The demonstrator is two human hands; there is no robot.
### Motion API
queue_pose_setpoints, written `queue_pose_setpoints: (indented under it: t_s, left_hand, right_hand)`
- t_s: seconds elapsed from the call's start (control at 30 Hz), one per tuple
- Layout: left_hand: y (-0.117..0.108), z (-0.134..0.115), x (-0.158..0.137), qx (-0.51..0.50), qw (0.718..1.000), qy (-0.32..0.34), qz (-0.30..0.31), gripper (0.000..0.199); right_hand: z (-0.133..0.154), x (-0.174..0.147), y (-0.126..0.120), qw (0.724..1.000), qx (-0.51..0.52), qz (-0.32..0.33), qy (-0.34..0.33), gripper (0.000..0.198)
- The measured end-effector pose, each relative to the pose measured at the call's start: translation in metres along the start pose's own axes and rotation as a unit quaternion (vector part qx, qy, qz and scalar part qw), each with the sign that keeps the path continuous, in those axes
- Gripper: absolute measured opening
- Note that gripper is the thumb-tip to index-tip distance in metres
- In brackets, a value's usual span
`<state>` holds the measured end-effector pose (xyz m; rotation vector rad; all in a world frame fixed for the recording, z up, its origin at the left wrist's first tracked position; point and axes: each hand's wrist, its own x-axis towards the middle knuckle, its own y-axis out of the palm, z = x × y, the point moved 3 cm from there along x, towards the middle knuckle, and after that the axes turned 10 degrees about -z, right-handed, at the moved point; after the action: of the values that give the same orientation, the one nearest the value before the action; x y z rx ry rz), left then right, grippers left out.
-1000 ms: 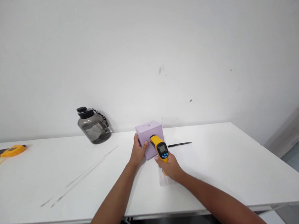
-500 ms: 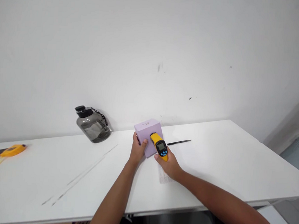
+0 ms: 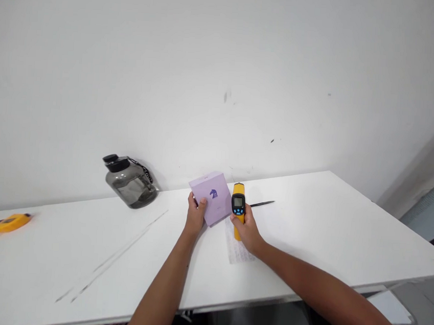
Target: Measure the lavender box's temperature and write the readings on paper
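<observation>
My left hand point(image 3: 196, 215) grips a lilac box point(image 3: 218, 204) by its left side, thumb on the front face, the box tilted above the white table. A dark purple horse-head mark shows on that face. In my right hand point(image 3: 248, 230) is a yellow and black infrared thermometer point(image 3: 238, 203), held by its handle just right of the box. Its grey screen and blue buttons face me. Below the hands lies a printed sheet of paper point(image 3: 236, 252), partly covered. A black pen point(image 3: 263, 203) rests behind my right hand, one end hidden.
A grey see-through bottle point(image 3: 132, 187) with a black cap leans against the wall at the back left. A yellow tape measure point(image 3: 12, 223) lies at the far left of the white table point(image 3: 122, 274). Dark streaks mark the table's left half.
The thermometer has moved right, off the front of the box, and now points away upright. The box's horse-head mark has come into view. My left hand keeps its hold.
</observation>
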<state>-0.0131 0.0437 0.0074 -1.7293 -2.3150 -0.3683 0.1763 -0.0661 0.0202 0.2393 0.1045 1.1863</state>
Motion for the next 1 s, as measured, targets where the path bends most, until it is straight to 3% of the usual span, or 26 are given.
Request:
queue_pose_setpoints:
  t_s: [0.53,0.7,1.0]
  left_hand:
    - [0.0007,-0.0002,-0.0006,-0.021,1.000,-0.008,0.010,0.078]
    - [0.0018,-0.0025,-0.0012,-0.022,1.000,-0.010,0.013,0.079]
    - [0.0006,-0.0047,-0.0013,-0.008,1.000,-0.011,0.006,0.082]
  right_hand:
    - [-0.0004,-0.0050,0.0036,0.997,0.017,0.064,-0.029,0.062]
    - [-0.0031,-0.0053,0.0021,0.996,0.007,0.054,-0.065,0.057]
    - [-0.0034,-0.0019,0.0013,0.996,0.021,0.060,-0.063,0.062]
